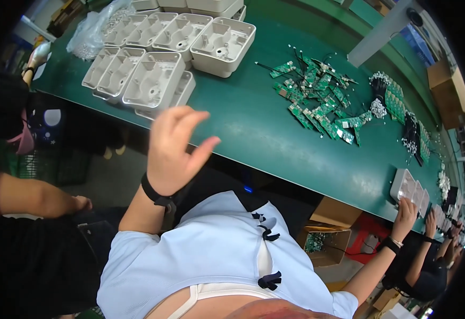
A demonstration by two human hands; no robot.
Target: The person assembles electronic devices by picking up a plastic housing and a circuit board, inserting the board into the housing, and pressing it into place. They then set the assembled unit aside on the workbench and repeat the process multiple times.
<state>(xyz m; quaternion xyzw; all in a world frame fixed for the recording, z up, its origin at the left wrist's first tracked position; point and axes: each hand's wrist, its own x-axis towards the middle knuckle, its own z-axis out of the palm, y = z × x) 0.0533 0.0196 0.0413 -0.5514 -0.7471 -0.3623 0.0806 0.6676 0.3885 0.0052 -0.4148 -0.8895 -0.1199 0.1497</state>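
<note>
My left hand point(173, 151) is raised over the front edge of the bench, its fingers apart and slightly curled, with nothing in it. Closest to it stand white plastic housings point(155, 80), open side up, in rows at the far left. At the right end of the bench, my right hand point(405, 217) has its fingers on the near rim of another white housing point(401, 184), which stands in a short row with others. Part of the grip is hidden behind the fingers. A loose heap of green circuit boards point(320, 98) with black wires lies between the hands.
Bundles of boards with wires point(395, 101) lie at the right, beyond the grey post point(376, 34). A clear plastic bag point(94, 32) lies at the far left. Below the bench is a cardboard box point(325, 244). Other people sit at both sides, a co-worker's forearm point(35, 196) at left.
</note>
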